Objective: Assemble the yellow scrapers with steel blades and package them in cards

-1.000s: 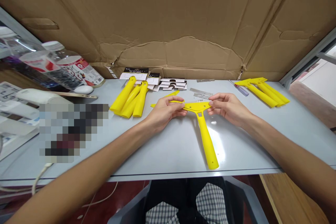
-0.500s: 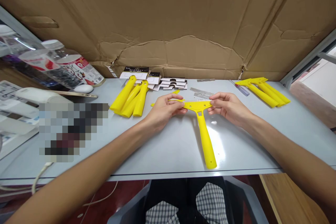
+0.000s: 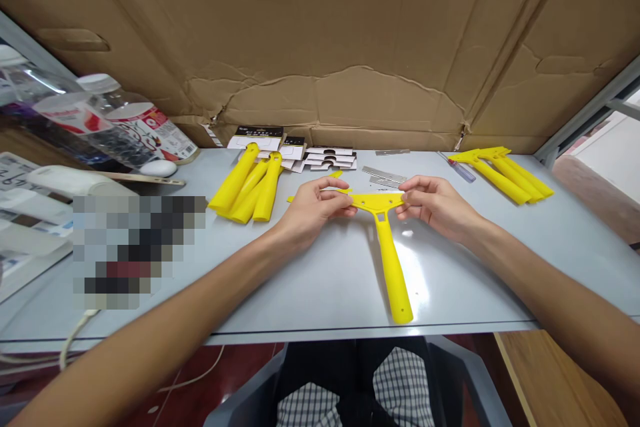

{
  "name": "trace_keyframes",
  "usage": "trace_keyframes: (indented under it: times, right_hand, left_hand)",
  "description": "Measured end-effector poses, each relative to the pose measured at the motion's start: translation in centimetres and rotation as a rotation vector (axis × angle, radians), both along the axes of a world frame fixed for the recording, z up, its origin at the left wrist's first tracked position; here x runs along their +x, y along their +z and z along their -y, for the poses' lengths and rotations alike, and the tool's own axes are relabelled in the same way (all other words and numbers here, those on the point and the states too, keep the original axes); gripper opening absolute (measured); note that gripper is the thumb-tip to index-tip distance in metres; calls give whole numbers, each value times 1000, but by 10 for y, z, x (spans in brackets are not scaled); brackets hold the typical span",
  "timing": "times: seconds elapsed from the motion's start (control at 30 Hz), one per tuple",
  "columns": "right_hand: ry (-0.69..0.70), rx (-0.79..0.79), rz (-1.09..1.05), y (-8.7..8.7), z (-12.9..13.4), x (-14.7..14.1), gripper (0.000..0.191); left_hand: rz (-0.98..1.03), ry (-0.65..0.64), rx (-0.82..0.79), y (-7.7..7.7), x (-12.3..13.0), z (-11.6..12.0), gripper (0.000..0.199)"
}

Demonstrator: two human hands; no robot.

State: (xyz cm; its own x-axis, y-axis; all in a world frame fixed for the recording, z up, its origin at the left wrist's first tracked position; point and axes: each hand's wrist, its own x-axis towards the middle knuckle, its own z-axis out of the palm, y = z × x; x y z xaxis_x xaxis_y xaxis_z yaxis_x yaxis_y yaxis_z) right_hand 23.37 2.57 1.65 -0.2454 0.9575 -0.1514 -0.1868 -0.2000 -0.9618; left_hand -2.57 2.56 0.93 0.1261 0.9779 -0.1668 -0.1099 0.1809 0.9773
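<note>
Between my two hands is a yellow plastic scraper (image 3: 394, 267), its wide head held at both ends and its handle pointing toward me. My left hand (image 3: 320, 205) pinches the left end of the head. At the right end, my right hand (image 3: 435, 205) grips with thumb and fingers. Just behind the head lie flat metal blades (image 3: 384, 175), partly hidden by my right fingertips. Thin yellow plastic strips (image 3: 336, 175) lie behind and under my left hand. Another blade (image 3: 393, 152) rests farther back.
Several yellow handles (image 3: 250, 187) lie at left before printed header cards (image 3: 330, 159). At right are finished-looking yellow scrapers (image 3: 510, 177) and a screwdriver (image 3: 463, 171). Plastic bottles (image 3: 145, 127) and a white mouse (image 3: 159, 169) sit far left. A cardboard wall (image 3: 320, 33) closes the back.
Both hands keep their hold on the scraper and stay almost in place. A pale edge now shows along the top of the scraper's head.
</note>
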Motion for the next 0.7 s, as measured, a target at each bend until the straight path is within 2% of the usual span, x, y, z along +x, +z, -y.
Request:
trace_keyframes:
  times: [0.27, 0.47, 0.7]
  right_hand:
    - [-1, 8, 4, -5, -1, -1, 35]
    - [-29, -10, 28, -7, -1, -1, 37]
    - [-26, -3, 16, -8, 0, -2, 35]
  left_hand:
    - [-81, 5, 46, 6, 2, 7, 30]
    - [-24, 8, 31, -1, 7, 6, 23]
    - [-2, -36, -3, -6, 9, 9, 39]
